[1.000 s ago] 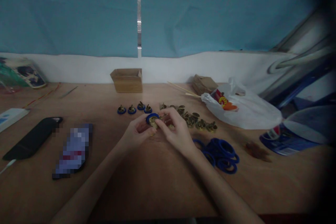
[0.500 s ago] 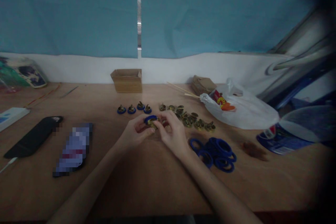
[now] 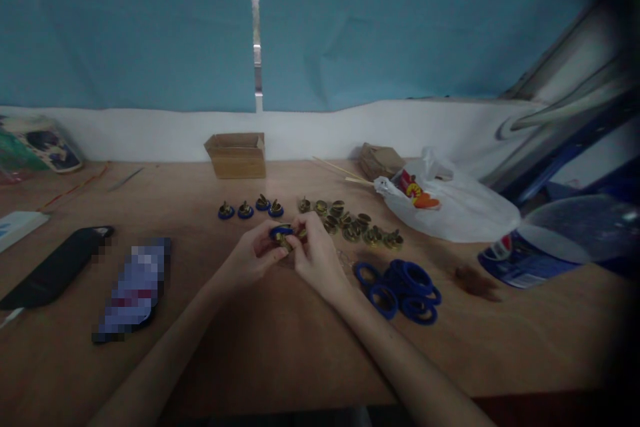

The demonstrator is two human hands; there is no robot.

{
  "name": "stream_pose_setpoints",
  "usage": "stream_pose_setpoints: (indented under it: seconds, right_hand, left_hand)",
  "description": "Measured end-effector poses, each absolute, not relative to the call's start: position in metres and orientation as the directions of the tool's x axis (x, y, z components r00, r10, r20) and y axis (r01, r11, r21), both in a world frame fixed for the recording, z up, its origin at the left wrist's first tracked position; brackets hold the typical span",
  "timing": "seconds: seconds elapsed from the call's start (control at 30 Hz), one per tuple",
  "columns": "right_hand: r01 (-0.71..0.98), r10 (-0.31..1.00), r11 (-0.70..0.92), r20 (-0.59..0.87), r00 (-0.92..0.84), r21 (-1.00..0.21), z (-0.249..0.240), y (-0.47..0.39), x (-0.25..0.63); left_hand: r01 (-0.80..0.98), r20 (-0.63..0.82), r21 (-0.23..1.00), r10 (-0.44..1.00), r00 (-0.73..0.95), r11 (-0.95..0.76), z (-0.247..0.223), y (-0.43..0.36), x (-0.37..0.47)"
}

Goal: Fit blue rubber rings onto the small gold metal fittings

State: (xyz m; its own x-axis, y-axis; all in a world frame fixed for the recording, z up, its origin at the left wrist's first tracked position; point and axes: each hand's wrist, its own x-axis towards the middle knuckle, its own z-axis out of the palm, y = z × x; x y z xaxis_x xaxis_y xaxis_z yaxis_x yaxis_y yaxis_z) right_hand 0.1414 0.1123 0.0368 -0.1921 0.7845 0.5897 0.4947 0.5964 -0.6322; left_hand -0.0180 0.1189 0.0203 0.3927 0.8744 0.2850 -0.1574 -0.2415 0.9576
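Note:
Between my two hands is a brass fitting with a blue ring (image 3: 281, 231) around it. My left hand (image 3: 251, 255) pinches it from the left, fingers behind and thumb in front. From the other side my right hand (image 3: 319, 259) closes its thumb and fingers on the same piece, covering part of it. Just beyond, several brass fittings with blue rings (image 3: 245, 209) stand in a small group. Bare brass fittings (image 3: 351, 229) lie behind and to the right of my right hand. Loose blue rings (image 3: 383, 300) are heaped to the right of my right wrist.
A small open cardboard box (image 3: 238, 159) stands against the white wall. To the right are a white plastic bag (image 3: 465, 207), thin sticks and a cut plastic bottle (image 3: 530, 260). A black phone (image 3: 55, 267) and a pixelated blue item (image 3: 135, 290) lie left.
The whole view has shifted slightly, so most things appear farther left. Both hands keep hold of the fitting and its ring; my right fingers have turned a little on it.

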Motion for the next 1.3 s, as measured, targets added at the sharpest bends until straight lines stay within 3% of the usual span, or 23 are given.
stream_pose_setpoints:
  seconds: [0.5, 0.93, 1.17, 1.3]
  right_hand:
    - [0.5, 0.773, 0.622, 0.576, -0.267, -0.602, 0.039, 0.106, 0.139]
    - [0.544, 0.785, 0.605, 0.55, -0.286, -0.581, 0.028, 0.106, 0.137]
    - [0.495, 0.804, 0.583, 0.544, -0.239, -0.644, 0.043, 0.106, 0.141]
    - [0.419, 0.851, 0.491, 0.523, -0.042, -0.764, 0.052, 0.116, 0.154]
  left_hand:
    - [-0.078, 0.311, 0.949, 0.866, 0.392, -0.305, 0.022, 0.114, -0.019]
    - [-0.204, 0.309, 0.946, 0.892, 0.329, -0.253, 0.019, 0.113, -0.016]
    - [-0.095, 0.325, 0.945, 0.926, 0.194, -0.312, 0.021, 0.116, -0.013]
    - [-0.042, 0.285, 0.958, 0.948, 0.14, -0.282, 0.024, 0.113, -0.008]
